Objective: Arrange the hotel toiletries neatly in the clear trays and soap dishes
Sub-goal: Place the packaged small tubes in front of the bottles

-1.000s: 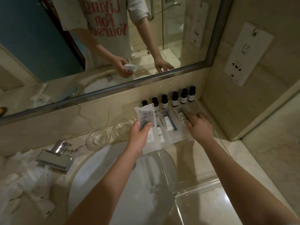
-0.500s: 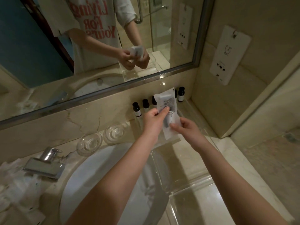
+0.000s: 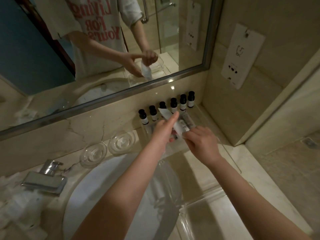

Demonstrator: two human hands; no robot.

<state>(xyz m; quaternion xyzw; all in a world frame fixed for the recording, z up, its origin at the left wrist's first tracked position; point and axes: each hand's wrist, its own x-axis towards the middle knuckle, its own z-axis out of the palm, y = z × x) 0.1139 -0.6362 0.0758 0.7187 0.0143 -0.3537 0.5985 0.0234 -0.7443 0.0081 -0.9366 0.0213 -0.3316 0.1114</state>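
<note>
Packet (image 3: pixel 179 127) pinched by left hand (image 3: pixel 161 132), right hand (image 3: pixel 200 142), just before bottles (image 3: pixel 173 103).

Black-capped white-labelled bottles (image 3: pixel 173 105); white packet (image 3: pixel 174 124) with black print

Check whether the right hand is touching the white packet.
Touching. The head view shows the right hand pinching the lower end of the white packet, which the left hand also holds.

Chrome tap (image 3: pixel 44 179) beside white basin (image 3: pixel 97 196); mirror (image 3: pixel 103 49) above; socket panel (image 3: pixel 242 56) right
</note>
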